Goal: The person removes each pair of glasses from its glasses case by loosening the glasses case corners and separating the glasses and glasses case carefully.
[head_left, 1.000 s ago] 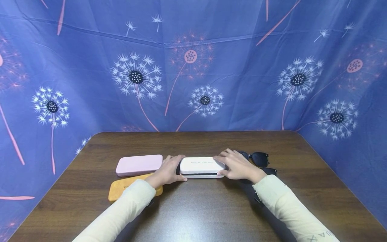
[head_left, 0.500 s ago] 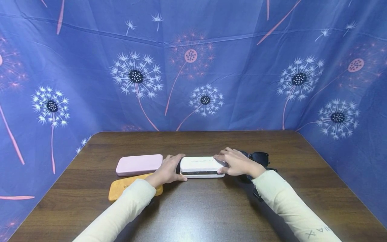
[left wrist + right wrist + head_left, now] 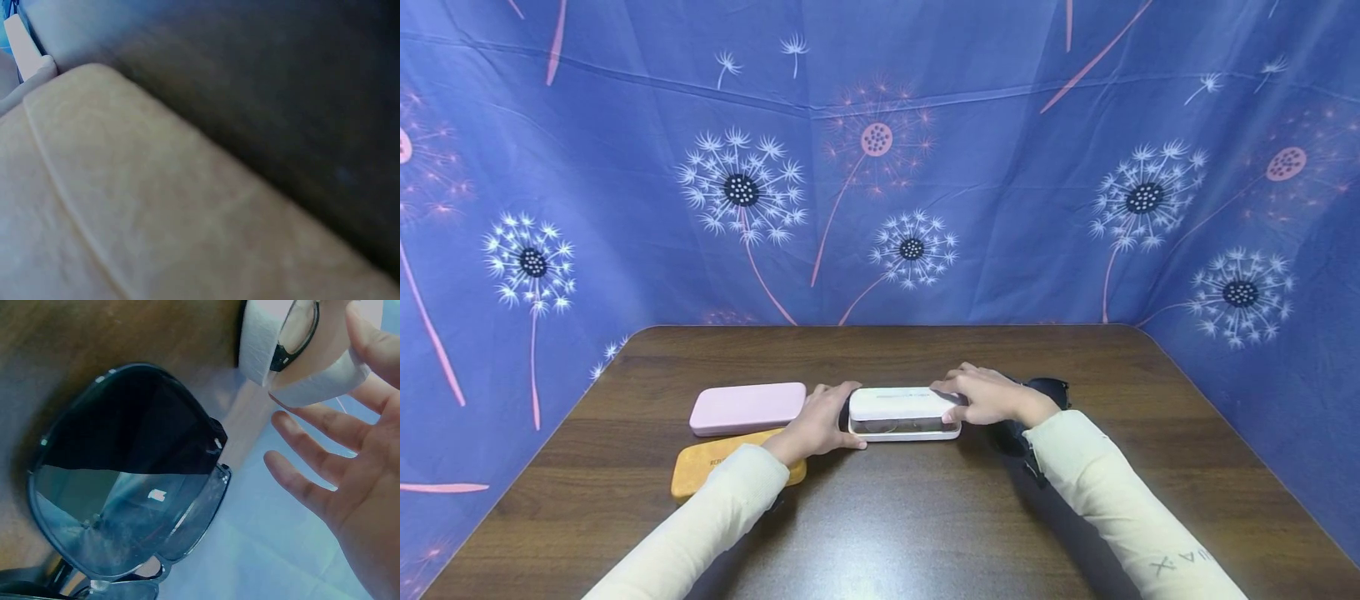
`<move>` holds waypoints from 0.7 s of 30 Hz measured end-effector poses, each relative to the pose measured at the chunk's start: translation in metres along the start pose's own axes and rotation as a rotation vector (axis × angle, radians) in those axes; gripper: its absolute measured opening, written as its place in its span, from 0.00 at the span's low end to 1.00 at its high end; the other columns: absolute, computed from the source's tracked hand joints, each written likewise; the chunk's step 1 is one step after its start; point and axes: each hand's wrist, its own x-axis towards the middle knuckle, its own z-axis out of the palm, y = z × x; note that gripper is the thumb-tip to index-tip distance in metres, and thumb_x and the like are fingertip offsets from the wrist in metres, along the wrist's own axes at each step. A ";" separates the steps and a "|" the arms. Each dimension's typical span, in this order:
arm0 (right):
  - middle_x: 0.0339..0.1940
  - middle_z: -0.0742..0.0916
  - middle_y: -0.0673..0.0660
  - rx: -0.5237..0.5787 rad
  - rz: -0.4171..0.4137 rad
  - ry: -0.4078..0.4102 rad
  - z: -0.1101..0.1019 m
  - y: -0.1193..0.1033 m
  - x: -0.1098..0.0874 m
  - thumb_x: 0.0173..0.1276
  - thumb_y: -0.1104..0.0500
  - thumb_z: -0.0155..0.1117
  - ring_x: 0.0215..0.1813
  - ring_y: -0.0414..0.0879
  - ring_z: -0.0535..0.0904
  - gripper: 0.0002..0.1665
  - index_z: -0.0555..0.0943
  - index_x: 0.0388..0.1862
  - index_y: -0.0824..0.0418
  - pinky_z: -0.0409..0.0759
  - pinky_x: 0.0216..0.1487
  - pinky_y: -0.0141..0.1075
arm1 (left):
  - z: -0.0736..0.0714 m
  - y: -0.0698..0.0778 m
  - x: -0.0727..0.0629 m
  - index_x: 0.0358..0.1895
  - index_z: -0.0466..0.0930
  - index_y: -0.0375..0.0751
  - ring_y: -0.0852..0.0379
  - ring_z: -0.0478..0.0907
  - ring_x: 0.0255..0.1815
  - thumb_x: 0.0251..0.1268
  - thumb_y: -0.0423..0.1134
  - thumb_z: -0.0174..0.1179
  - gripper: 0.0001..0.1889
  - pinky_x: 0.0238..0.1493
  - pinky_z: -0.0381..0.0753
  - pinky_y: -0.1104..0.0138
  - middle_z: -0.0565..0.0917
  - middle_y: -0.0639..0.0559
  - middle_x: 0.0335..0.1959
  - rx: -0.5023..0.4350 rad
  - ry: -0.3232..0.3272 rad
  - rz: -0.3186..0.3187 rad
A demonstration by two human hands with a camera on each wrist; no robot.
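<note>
A white glasses case (image 3: pixel 902 404) lies on the table between my hands, its lid partly raised at the front. My left hand (image 3: pixel 817 423) holds its left end, thumb at the front and fingers behind. My right hand (image 3: pixel 992 397) pinches the lid near its right end, thumb at the front edge and index finger on top. In the right wrist view, dark-rimmed eyeglasses (image 3: pixel 281 359) show inside the case; the other fingers of that hand stand apart from it. The left wrist view is mostly a blurred tan surface (image 3: pixel 175 187), with the white case (image 3: pixel 25 47) small at upper left.
A pink glasses case (image 3: pixel 748 407) and an orange glasses case (image 3: pixel 707 462) lie to the left, the orange one partly under my left forearm. Several black sunglasses (image 3: pixel 125 419) lie by my right wrist, partly hidden by the sleeve. A blue patterned cloth (image 3: pixel 880 192) hangs behind the table.
My right hand has lifted the front of the white case's lid, widening a thin dark gap until the eyeglasses inside show. My left hand has stayed at the left end.
</note>
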 end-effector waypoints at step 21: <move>0.59 0.78 0.61 0.051 0.019 -0.111 -0.010 0.005 0.006 0.63 0.50 0.58 0.54 0.53 0.72 0.30 0.71 0.62 0.62 0.72 0.52 0.50 | 0.002 -0.001 0.000 0.61 0.66 0.38 0.39 0.69 0.54 0.30 0.48 0.77 0.47 0.55 0.67 0.50 0.75 0.43 0.58 -0.007 0.013 -0.011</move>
